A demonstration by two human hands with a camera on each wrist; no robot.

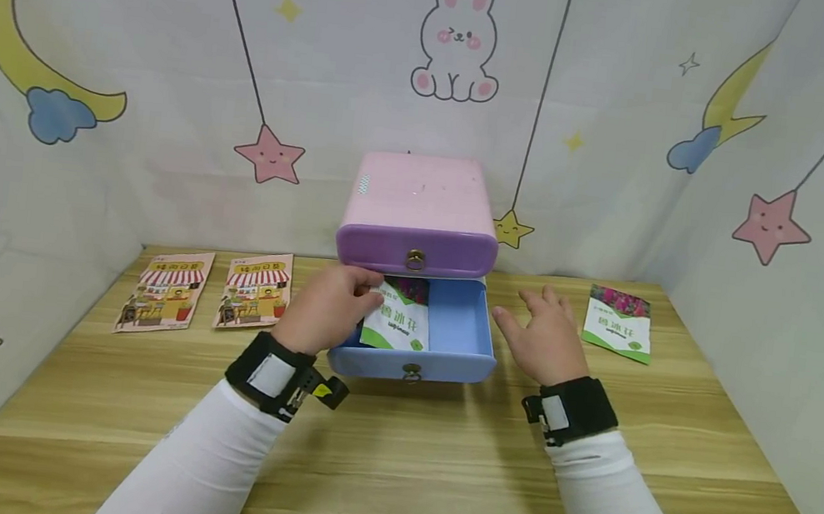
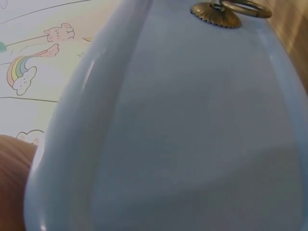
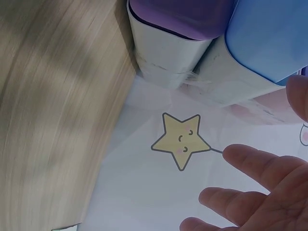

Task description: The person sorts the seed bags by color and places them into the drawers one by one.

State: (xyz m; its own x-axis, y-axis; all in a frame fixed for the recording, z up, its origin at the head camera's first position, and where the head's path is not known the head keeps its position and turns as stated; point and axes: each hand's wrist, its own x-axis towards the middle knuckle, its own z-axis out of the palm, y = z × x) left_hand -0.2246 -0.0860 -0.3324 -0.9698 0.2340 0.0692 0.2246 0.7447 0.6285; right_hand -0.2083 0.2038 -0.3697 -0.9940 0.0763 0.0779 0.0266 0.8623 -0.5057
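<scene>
The left hand point(image 1: 332, 303) reaches over the left side of a pulled-out, glossy light-blue plastic drawer point(image 1: 445, 368), its grip pinching, between thumb and fingers, the upper left edge of a white-and-green paper packet printed with pink flowers point(image 1: 397, 327). That packet lies in the left part of the drawer. The right hand point(image 1: 547, 338) is just beside the drawer's right side, its grip spread and holding nothing.

Above the drawer sits a pale-pink plastic cabinet top point(image 1: 418, 195) with a purple drawer front point(image 1: 375, 248) and brass ring pull point(image 1: 415, 260). On the wood-grain bench point(image 1: 436, 460), a second white-and-green packet point(image 1: 618, 333) lies to the right; two pink packets with striped-awning shop pictures point(image 1: 255, 291) lie to the left.
</scene>
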